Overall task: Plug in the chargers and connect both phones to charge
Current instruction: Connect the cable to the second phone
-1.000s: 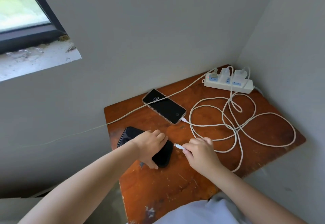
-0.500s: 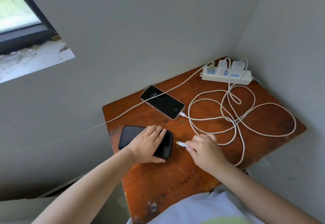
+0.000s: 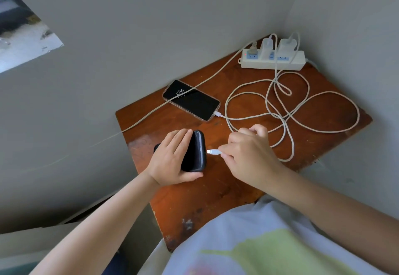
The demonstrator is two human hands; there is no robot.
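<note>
- Where a second ago the dark phone (image 3: 195, 151) lay flat on the wooden table (image 3: 237, 190) under the left hand (image 3: 172, 158), it is now tilted up on its long edge, its short end turned toward the right hand (image 3: 248, 153).
- That left hand is clamped around the phone, fingers over the top and thumb beneath.
- Thumb and fingertips of the right hand are pinched together on the white cable plug (image 3: 212, 151), whose metal tip points at the phone's end and sits just beside it, not yet touching.
- Half a second ago the gap between plug and phone was wider; insertion looks to be the step in hand.
- Farther back, the other phone (image 3: 191, 100) lies flat with its screen lit and a cable in its end.
- Both white chargers (image 3: 276, 46) stand in the power strip (image 3: 273, 60) at the far corner, so this connection appears to be the last one left.
</note>
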